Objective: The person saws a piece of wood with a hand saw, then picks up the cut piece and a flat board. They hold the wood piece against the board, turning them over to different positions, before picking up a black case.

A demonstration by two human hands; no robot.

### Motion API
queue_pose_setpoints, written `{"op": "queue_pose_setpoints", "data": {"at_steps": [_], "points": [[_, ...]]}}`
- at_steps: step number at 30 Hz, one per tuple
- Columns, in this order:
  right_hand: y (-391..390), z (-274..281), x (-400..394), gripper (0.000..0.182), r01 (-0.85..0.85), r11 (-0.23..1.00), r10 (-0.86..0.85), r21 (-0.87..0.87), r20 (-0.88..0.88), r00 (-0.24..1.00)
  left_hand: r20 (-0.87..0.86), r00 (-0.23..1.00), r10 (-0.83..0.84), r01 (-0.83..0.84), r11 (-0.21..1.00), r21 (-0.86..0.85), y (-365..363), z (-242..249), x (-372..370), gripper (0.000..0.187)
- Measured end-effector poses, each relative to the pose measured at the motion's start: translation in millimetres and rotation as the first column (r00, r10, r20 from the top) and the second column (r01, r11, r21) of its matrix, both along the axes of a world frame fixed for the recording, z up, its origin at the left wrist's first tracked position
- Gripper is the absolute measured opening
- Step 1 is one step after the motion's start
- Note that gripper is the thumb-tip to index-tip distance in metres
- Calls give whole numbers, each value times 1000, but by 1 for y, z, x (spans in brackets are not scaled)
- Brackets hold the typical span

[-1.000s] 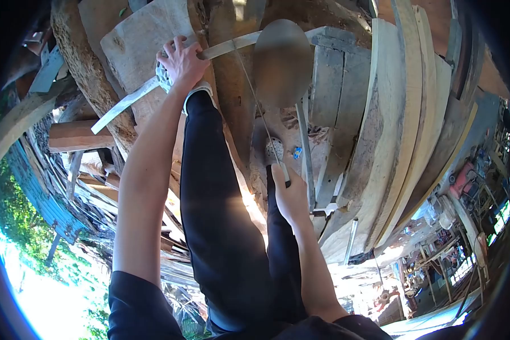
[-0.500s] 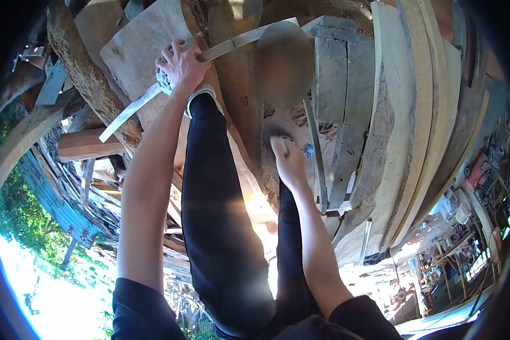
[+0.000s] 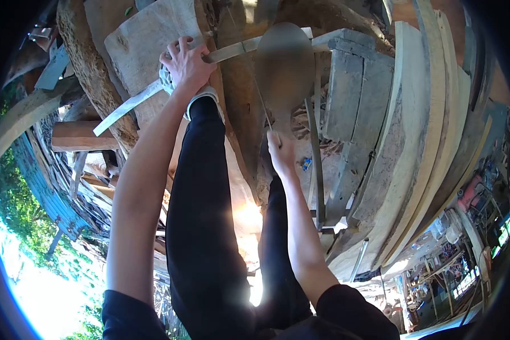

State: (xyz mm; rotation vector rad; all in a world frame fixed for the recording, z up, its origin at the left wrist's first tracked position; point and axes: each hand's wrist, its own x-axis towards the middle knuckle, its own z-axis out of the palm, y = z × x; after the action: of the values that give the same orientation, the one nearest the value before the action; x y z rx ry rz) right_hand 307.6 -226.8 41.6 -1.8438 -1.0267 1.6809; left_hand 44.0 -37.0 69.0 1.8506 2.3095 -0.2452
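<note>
A long, narrow wooden strip (image 3: pixel 127 107) lies across a thick board (image 3: pixel 153 42) at the upper left. My left hand (image 3: pixel 188 65) presses down and grips the strip, its fingers bent, beside my shod foot (image 3: pixel 166 79). Near the centre, my right hand (image 3: pixel 280 150) is closed round the handle of a thin-bladed tool, which looks like a saw (image 3: pixel 266 110). The blade points up toward the strip's right part. A blurred oval patch hides where blade and strip might meet, so contact cannot be made out.
Large curved planks (image 3: pixel 419 141) stand along the right side. A grey wooden frame (image 3: pixel 345 90) is right of centre, with a narrow slat (image 3: pixel 317 170) beside it. A rough log (image 3: pixel 90 73) and a reddish beam (image 3: pixel 85 136) lie at the left. My legs extend up the middle.
The view has shifted slightly. My right hand has moved a little left relative to the slat, and the thin blade now shows. My left hand keeps its place on the strip.
</note>
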Motion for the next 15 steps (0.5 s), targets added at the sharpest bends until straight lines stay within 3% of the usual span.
{"op": "queue_pose_setpoints", "data": {"at_steps": [5, 8, 12, 15], "points": [[58, -33, -19, 56, -55, 996, 57, 70, -23, 998, 16, 1000, 5, -4, 1000, -27, -6, -1, 1, 38], [-8, -10, 0, 56, -20, 998, 21, 64, -5, 1000, 13, 1000, -12, 12, 1000, -24, -2, 4, -1, 38], [-4, -13, 4, 55, -10, 996, 11, 93, -20, 1000, -18, 1000, -25, 25, 1000, 7, -3, -2, -2, 37], [87, -35, -30, 54, -64, 996, 67, 66, -57, 996, -1, 1000, -28, 28, 999, 23, -3, -3, -4, 36]]}}
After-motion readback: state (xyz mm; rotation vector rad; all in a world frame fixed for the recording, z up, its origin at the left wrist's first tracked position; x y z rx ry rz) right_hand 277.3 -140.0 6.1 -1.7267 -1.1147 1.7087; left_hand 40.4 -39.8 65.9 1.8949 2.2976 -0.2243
